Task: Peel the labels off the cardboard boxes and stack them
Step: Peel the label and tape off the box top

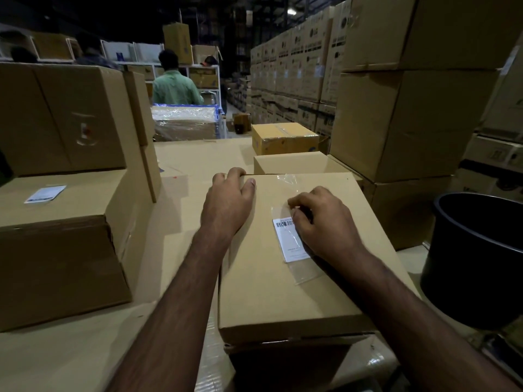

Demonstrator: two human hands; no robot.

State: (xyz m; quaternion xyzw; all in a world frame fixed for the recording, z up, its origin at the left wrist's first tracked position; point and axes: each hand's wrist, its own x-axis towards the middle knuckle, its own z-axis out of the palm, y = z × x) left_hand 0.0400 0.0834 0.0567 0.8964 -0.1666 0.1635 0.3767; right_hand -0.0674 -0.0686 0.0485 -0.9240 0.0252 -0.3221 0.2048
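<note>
A closed cardboard box [268,292] lies right in front of me on a large flat carton. On its top is a white barcode label [287,244] under a clear plastic sleeve. My left hand [229,206] grips the box's far left corner, fingers curled over the edge. My right hand [322,219] rests on the label, with curled fingertips picking at the sleeve's upper edge. Part of the label is hidden under that hand.
A dark round bin [478,258] stands at the right. Another labelled box [56,239] sits at the left, with stacked cartons [402,123] at right and behind. A person in a green shirt [175,86] stands far back by a wrapped pallet.
</note>
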